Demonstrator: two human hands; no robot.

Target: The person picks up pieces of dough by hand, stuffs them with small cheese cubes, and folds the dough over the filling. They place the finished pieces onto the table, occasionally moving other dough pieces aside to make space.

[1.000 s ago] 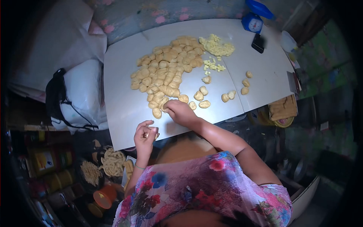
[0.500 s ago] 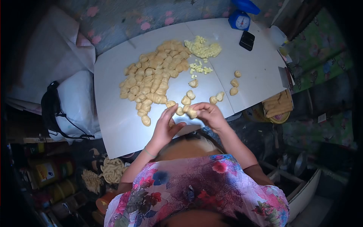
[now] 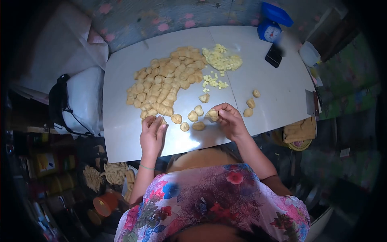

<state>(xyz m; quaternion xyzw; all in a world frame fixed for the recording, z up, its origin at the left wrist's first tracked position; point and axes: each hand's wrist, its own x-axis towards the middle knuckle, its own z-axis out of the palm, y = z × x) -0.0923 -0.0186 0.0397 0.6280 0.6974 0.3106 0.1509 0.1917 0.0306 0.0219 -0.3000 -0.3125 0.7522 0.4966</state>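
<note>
My right hand (image 3: pixel 230 122) pinches a dough ball (image 3: pixel 211 115) between thumb and fingers, over the front part of the white table (image 3: pixel 266 109). My left hand (image 3: pixel 152 131) is closed at the lower left end of the big dough pile (image 3: pixel 165 80), its fingertips round a small dough piece (image 3: pixel 163 121) that is partly hidden. Between the hands lie several loose dough balls, among them a flattened one (image 3: pixel 198 126) and a rounder one (image 3: pixel 184 126). Pale yellow cubes (image 3: pixel 215 82) are scattered beyond them, below a larger heap of cubes (image 3: pixel 221 58).
At the back right stand a blue kitchen scale (image 3: pixel 269 30) and a black phone-like object (image 3: pixel 274 55). Three dough balls (image 3: pixel 250 103) lie right of my right hand. A wide blade (image 3: pixel 310 103) rests at the right edge. A white bag (image 3: pixel 82 99) sits left of the table.
My hands have moved apart: the left went leftward to the pile's lower end, while the right moved slightly right with a dough ball. The view has shifted a little.
</note>
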